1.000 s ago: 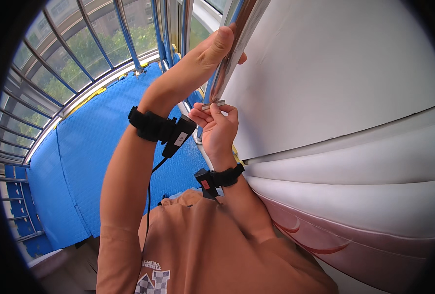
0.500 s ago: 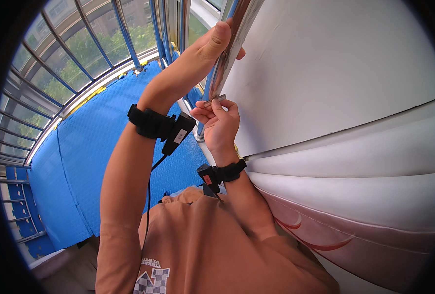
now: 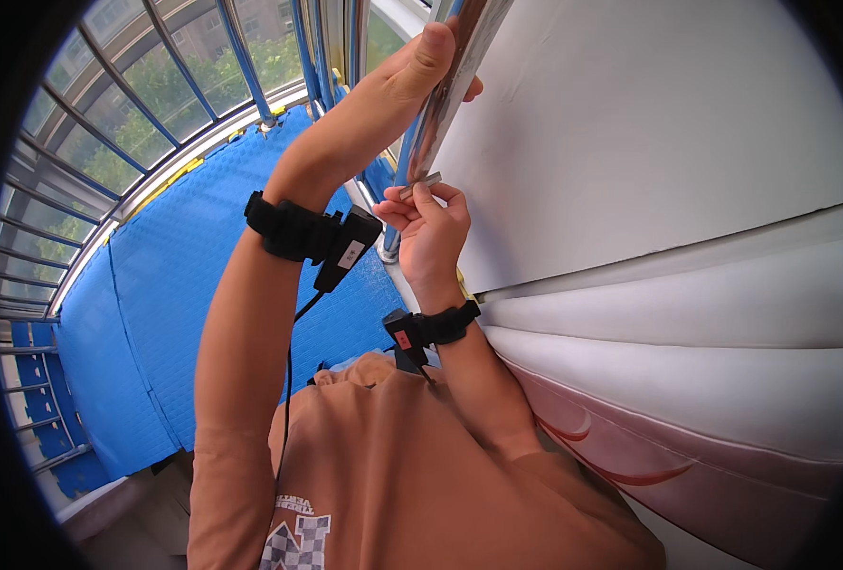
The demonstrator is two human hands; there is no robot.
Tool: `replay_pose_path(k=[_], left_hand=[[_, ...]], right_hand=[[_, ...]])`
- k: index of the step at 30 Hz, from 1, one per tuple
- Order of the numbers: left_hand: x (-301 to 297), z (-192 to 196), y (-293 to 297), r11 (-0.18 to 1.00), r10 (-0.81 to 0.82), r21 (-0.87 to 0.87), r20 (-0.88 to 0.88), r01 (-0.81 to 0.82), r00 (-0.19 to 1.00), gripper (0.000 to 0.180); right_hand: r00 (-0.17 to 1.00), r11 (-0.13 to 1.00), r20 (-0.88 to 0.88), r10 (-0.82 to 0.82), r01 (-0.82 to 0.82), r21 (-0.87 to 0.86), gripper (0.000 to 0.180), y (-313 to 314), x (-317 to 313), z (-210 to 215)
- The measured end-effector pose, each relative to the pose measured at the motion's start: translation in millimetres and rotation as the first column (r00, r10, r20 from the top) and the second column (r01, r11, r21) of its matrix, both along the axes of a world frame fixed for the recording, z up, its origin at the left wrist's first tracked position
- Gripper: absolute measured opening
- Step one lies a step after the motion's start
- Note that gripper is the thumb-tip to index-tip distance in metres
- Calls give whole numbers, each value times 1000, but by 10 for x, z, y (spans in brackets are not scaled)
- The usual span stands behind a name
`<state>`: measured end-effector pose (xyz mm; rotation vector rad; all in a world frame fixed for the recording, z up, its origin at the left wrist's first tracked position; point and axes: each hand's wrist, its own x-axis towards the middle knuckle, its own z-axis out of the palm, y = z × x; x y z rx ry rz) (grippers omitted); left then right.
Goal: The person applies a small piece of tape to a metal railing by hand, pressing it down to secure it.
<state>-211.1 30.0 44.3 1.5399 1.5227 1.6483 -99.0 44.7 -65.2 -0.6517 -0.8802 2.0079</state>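
My left hand [image 3: 421, 71] is raised and wrapped around a shiny metal pole [image 3: 459, 66] that runs up along a white padded wall [image 3: 649, 142]. Just below it, my right hand [image 3: 431, 223] pinches a small flat metal piece [image 3: 421, 182] with its fingertips and holds it against the pole. Both wrists carry black straps with small devices, and a cable hangs from the left one.
Blue padded matting [image 3: 184, 285] covers the floor below and to the left, fenced by blue metal bars [image 3: 155, 76] with trees behind. White and red-trimmed inflated panels [image 3: 687, 380] fill the right side. My orange shirt fills the lower middle.
My right hand with the small metal piece has shifted slightly up along the pole. My left hand keeps its grip on the pole.
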Motion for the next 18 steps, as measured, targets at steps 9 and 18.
replay_pose_path(k=[9, 18], left_hand=[[-11, 241, 2, 986, -79, -136, 104, 93, 991, 87], [-44, 208, -16, 990, -119, -69, 27, 121, 992, 88]], right_hand=[[997, 997, 21, -70, 69, 14, 18, 11, -37, 162], [998, 995, -33, -59, 61, 77, 22, 51, -47, 100]])
